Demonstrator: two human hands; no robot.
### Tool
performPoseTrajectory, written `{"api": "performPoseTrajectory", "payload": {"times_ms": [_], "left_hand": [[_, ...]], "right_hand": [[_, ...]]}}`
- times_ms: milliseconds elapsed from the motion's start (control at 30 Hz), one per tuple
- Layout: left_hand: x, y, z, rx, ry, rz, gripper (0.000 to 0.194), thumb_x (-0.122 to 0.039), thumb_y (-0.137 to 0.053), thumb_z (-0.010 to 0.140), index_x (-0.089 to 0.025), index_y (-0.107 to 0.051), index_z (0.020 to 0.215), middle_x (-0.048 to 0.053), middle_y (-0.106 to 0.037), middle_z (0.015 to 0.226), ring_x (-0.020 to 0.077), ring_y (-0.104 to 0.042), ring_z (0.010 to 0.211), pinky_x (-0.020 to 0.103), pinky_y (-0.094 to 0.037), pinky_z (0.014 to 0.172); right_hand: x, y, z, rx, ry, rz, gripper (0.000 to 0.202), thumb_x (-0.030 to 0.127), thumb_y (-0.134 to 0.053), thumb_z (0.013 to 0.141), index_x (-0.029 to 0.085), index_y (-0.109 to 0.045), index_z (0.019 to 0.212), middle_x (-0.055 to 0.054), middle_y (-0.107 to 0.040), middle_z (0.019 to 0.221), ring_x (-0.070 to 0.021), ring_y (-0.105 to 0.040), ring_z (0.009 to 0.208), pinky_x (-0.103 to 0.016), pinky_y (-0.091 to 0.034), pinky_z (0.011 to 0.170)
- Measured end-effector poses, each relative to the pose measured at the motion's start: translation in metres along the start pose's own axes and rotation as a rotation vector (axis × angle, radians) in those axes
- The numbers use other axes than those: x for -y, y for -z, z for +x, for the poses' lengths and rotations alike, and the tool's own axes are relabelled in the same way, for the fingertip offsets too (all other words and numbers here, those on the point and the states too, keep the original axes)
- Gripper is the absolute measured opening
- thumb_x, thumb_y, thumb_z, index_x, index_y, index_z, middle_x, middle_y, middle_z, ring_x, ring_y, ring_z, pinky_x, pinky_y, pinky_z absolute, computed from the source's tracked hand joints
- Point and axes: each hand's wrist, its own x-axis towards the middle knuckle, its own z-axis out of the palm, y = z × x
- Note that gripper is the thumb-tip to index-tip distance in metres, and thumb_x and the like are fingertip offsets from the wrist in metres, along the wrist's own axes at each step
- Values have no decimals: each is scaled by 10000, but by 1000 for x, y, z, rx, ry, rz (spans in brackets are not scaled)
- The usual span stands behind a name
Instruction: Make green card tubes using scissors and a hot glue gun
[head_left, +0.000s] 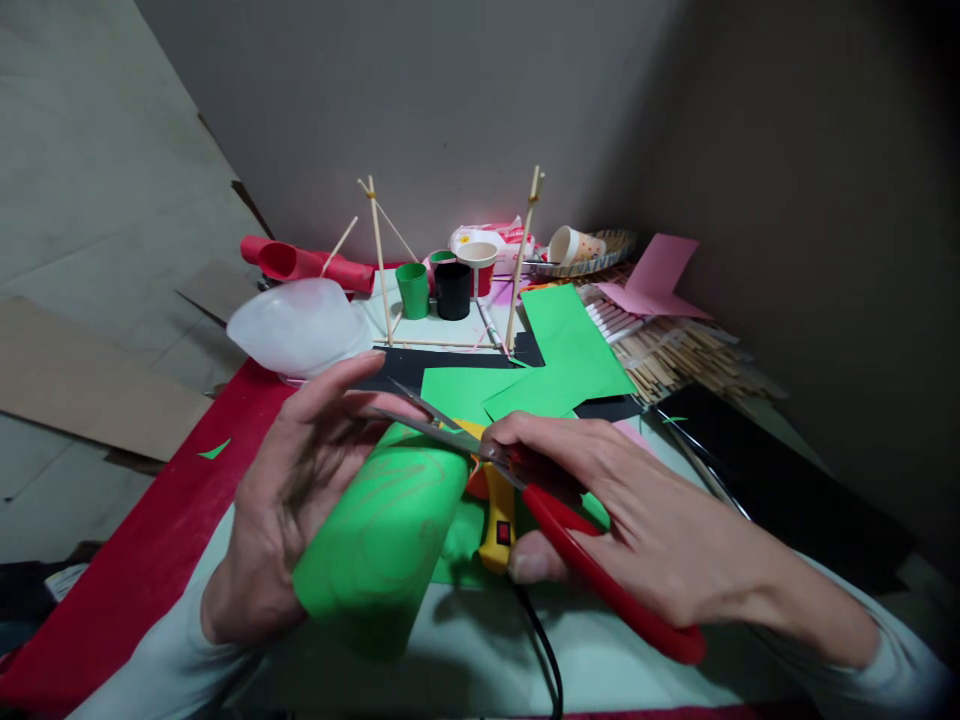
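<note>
My left hand (281, 500) is closed on a curled sheet of green paper (382, 510) with faint pencil curves drawn on it. Some of those fingers are out of sight behind the sheet. In my right hand (637, 500) are scissors (570, 550) with red handles. Their blades are slightly apart and cross the paper's upper edge. Just beyond the scissors, a yellow glue gun (499, 520) with a black cord lies on the table, partly covered by them.
More green sheets (577, 340) lie ahead, with a stick frame (382, 270) and a black cup (453, 292) behind them. A whitish balloon-like object (296, 325) sits left. To the right are bundled sticks (690, 350), folded pink paper (660, 280) and a black shiny object (765, 470).
</note>
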Motion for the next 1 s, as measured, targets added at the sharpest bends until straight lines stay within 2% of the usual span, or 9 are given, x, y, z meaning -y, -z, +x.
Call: {"api": "performPoseTrajectory", "payload": {"times_ms": [167,400,567,700,833,1000], "left_hand": [[0,1,-2,7,-10,20,503,-415,-742,922,-359,-640,1412,23,-759,1179,192,-746,1050,187,-648,807],[-3,1,0,11,15,34,584,-425,-810,863,-403,-627,1417,-9,-757,1187,189,-766,1006,198,-664,802],[-3,1,1,-19,22,45,510,-398,-781,892,-413,-654,1386,-16,-765,1149,186,-754,1053,168,-657,795],[-2,3,1,-18,6,64,553,-387,-793,878,-395,-638,1408,-6,-758,1140,202,-729,1108,190,-655,854],[-1,4,3,8,-4,51,571,-385,-796,879,-382,-625,1424,-4,-748,1147,187,-746,1046,202,-653,873],[0,5,4,-20,-4,35,484,-337,-740,930,-373,-646,1403,-5,-758,1131,187,-740,1091,212,-653,887]], "right_hand": [[0,0,1,9,12,16,336,565,-637,966,235,-588,929,3,-710,932,-173,-633,765,-288,-464,728],[-2,0,0,26,-1,0,343,569,-674,944,238,-592,986,11,-706,957,-168,-626,778,-276,-440,697],[-5,-2,0,0,28,-10,276,498,-701,949,251,-599,1019,58,-651,827,-128,-549,680,-249,-413,679],[-6,-3,-1,-17,30,-27,204,440,-685,965,250,-621,1002,72,-615,758,-114,-519,652,-242,-394,675],[-5,-2,-1,-20,25,-36,249,476,-678,967,229,-644,964,73,-549,685,-104,-467,609,-239,-364,624],[-5,-2,1,-46,36,-16,306,496,-701,943,194,-668,911,81,-469,631,-87,-375,554,-236,-320,553]]}}
